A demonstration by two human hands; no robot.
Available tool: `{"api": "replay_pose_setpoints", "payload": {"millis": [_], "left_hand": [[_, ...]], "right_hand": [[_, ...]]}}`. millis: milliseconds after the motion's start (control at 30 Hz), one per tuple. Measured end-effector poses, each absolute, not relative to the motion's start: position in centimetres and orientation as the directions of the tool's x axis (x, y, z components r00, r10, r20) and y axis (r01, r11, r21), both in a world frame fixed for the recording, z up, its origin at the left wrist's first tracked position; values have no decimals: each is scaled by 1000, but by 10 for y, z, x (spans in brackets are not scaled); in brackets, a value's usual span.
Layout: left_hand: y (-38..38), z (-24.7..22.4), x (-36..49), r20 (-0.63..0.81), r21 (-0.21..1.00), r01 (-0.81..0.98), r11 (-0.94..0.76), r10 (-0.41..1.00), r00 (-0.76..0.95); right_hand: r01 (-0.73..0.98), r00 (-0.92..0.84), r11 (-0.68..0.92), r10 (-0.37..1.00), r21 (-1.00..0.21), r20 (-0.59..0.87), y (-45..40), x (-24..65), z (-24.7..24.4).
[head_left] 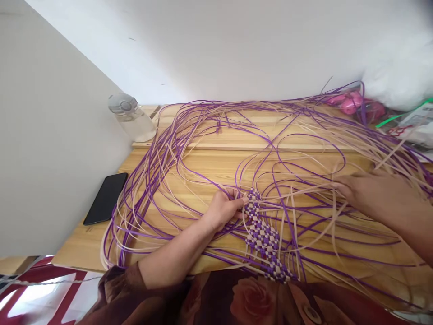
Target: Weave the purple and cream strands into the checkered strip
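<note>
Where the wooden tabletop (76, 241) meets the far wall, a raised board runs along its far edge. Loose purple and pale strands (140, 187) sweep over the tabletop in a broad arc, from its left side round by the far edge to the right. A white plastic bag (399, 76) sits at the far right corner.

The checkered woven piece (265, 237) lies just right of the tabletop's middle, stretching to the near edge. Its purple and pale blocks look tightly worked; long unwoven strands leave both sides, so by my judgement much plaiting remains.

Near the far left corner is a clear bottle (135, 122) with a grey lid, and by the left edge a dark phone (105, 198).

The right hand (358, 189), towards the right edge, has its fingertips nearly together, apparently pinching pale strands. The left hand (225, 207) has thumb and fingers closed on the woven piece's left side, near its far end.

Beside the bag, a green-edged packet (414, 124) carries red and dark printing, too small to read; no brand is legible.
</note>
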State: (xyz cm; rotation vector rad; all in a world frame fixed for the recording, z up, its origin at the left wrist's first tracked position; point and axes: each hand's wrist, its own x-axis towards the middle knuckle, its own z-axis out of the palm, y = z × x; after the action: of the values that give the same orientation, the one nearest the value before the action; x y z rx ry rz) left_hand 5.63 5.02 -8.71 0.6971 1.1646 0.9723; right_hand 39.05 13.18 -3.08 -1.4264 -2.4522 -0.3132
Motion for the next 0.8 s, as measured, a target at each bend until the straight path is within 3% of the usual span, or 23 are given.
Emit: {"api": "replay_pose_setpoints", "payload": {"millis": [67, 100, 200, 367, 400, 467, 567, 667, 800], "left_hand": [[50, -85, 56, -432, 844, -298, 446, 894, 117], [50, -85, 56, -424, 842, -309, 442, 897, 126], [50, -85, 55, -378, 863, -305, 402, 916, 137], [50, -87, 56, -313, 885, -312, 345, 938, 150], [50, -88, 56, -334, 877, -319, 360, 933, 136], [51, -88, 57, -385, 855, -332, 399, 916, 109], [52, -89, 58, -403, 837, -357, 414, 909, 109], [53, -88, 58, -398, 828, -382, 409, 910, 112], [52, -85, 58, -430, 811, -396, 431, 898, 96]], "right_hand": [[841, -538, 500, 734, 206, 415, 119, 368, -23], [788, -605, 583, 673, 200, 425, 108, 348, -22], [479, -818, 878, 450, -8, 359, 72, 278, -32], [192, -906, 968, 239, -163, 349, 52, 223, -53], [206, -889, 953, 277, -222, 365, 55, 223, -52], [339, -788, 845, 495, -413, 366, 67, 228, -50], [538, -566, 527, 804, -658, 181, 85, 234, -48], [570, -502, 392, 862, -722, 72, 92, 233, -55], [592, -480, 386, 874, -708, 75, 92, 225, -68]]}}
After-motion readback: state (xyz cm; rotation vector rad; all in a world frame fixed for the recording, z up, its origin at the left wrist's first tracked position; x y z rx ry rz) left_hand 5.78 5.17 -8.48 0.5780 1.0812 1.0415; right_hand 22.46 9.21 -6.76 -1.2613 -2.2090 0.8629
